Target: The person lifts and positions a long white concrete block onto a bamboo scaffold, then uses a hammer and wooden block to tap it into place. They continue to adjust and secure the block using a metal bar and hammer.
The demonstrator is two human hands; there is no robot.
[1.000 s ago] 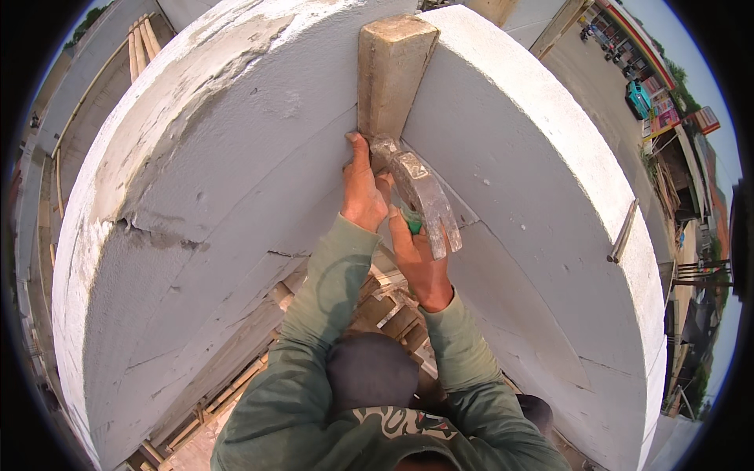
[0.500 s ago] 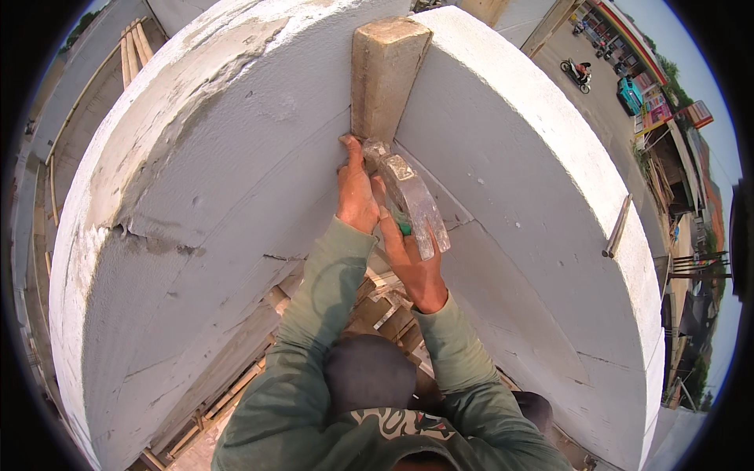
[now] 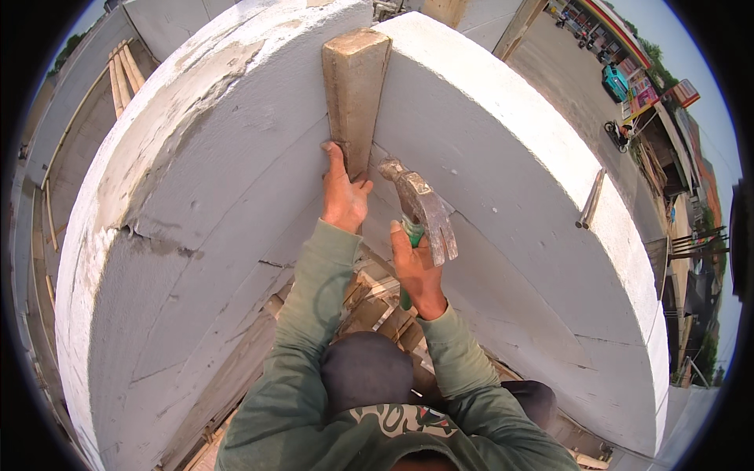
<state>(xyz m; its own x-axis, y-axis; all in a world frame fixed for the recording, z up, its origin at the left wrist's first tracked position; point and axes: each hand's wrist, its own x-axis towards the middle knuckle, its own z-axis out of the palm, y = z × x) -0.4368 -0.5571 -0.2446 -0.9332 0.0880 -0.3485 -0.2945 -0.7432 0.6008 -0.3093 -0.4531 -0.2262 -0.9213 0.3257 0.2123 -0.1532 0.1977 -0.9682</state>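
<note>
A squared wooden post (image 3: 355,86) stands upright in the corner where two pale block walls meet. My left hand (image 3: 344,198) is closed round the lower part of this post, thumb up along its left side and fingers bent toward its right edge. Whether a nail is also between those fingers is hidden. My right hand (image 3: 420,275) grips the green handle of a claw hammer (image 3: 424,208). The hammer's worn metal head is just right of the post and apart from it, claw pointing down toward me.
Two long nails (image 3: 593,200) lie on top of the right wall (image 3: 503,188). The left wall (image 3: 228,165) has a rough, chipped top edge. Below my arms are timber pieces (image 3: 373,302). Beyond the right wall lies a street with a motorcycle (image 3: 616,135) and a turquoise vehicle (image 3: 615,82).
The hammer has moved away from the post, to the right of my left hand, with my right hand lower. My left hand stays at the post. The view has shifted slightly.
</note>
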